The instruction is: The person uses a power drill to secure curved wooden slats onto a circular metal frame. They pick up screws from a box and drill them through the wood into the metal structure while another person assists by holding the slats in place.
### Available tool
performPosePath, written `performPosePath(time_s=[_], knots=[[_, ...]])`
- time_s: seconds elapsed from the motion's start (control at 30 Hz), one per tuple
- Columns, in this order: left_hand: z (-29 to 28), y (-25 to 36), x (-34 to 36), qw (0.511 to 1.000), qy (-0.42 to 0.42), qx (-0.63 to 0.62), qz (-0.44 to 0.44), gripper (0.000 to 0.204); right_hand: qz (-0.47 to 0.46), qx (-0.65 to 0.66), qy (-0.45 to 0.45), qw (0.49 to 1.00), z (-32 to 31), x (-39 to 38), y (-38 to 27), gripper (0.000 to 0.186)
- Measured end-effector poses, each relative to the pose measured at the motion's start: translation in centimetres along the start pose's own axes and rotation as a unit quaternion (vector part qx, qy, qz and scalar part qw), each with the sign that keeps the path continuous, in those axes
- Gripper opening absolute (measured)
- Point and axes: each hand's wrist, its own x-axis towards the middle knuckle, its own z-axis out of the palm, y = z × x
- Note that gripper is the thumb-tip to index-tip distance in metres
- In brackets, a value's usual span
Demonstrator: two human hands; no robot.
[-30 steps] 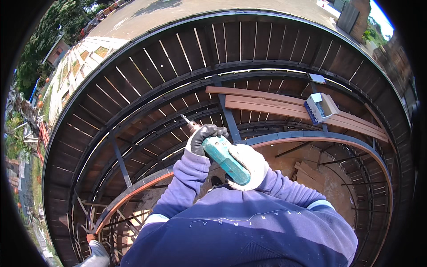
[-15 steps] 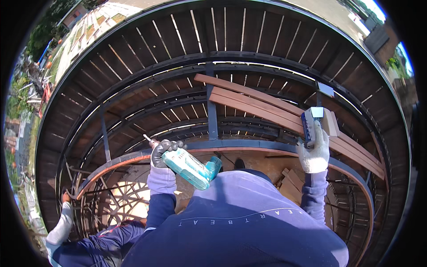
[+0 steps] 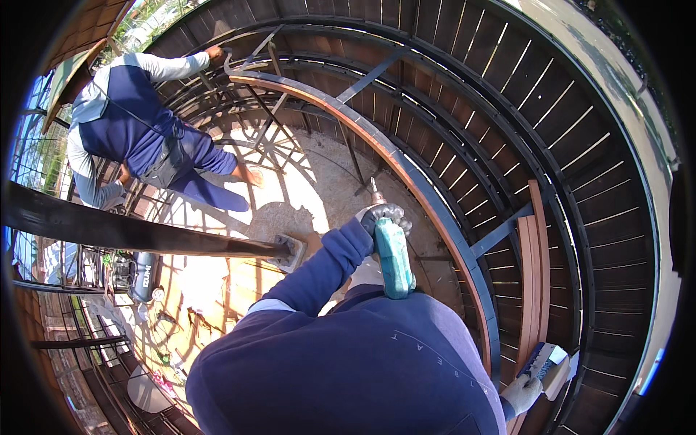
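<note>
My left hand (image 3: pixel 388 217), in a glove with a dark palm, is wrapped around a teal power drill (image 3: pixel 394 261) near its front end. The drill's chuck and thin bit (image 3: pixel 375 190) point away from my body, and its rear end lies close to my chest. Low on the right, my right hand (image 3: pixel 522 394), in a pale glove, has its fingers closed on the side of a small blue and white box (image 3: pixel 545 357). That box is at the near part of some long reddish-brown boards (image 3: pixel 533 275). My sleeve and body hide part of the right forearm.
A curved metal rail (image 3: pixel 406 170) with a wooden edge runs between me and dark slatted tiers (image 3: pixel 558 130). At the far left another person (image 3: pixel 138 123) bends by the rail. A thick dark post (image 3: pixel 145 228) crosses the left side. Tools and a dark cylinder (image 3: pixel 143 275) lie beyond it.
My view has swung left, bringing the other person and the post into sight. The drill now points more straight ahead. My right hand remains at the box, now low on the right.
</note>
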Motion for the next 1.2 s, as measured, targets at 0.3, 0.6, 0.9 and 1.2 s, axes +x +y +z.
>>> performPosePath(time_s=[0.3, 0.6, 0.9, 1.2], knots=[[-1.9, 3.8, -1.5, 0.998, 0.053, -0.007, 0.034, 0.018, -0.279, 0.197, 0.085, 0.936, -0.7, 2.1, -13.2, 0.018], [-9.7, 15.1, -11.3, 0.973, 0.105, -0.054, 0.201, 0.013, -0.556, 0.351, 0.036, 0.752, 1.9, -1.7, -39.8, 0.026], [-16.6, 25.5, -23.1, 0.9, 0.243, -0.117, 0.343, 0.011, -0.614, 0.361, 0.01, 0.702, 4.8, -7.8, -65.2, 0.024], [-21.4, 34.7, -21.6, 0.903, 0.261, -0.051, 0.337, 0.011, -0.649, 0.358, -0.017, 0.671, 7.3, -10.9, -78.1, 0.025]])
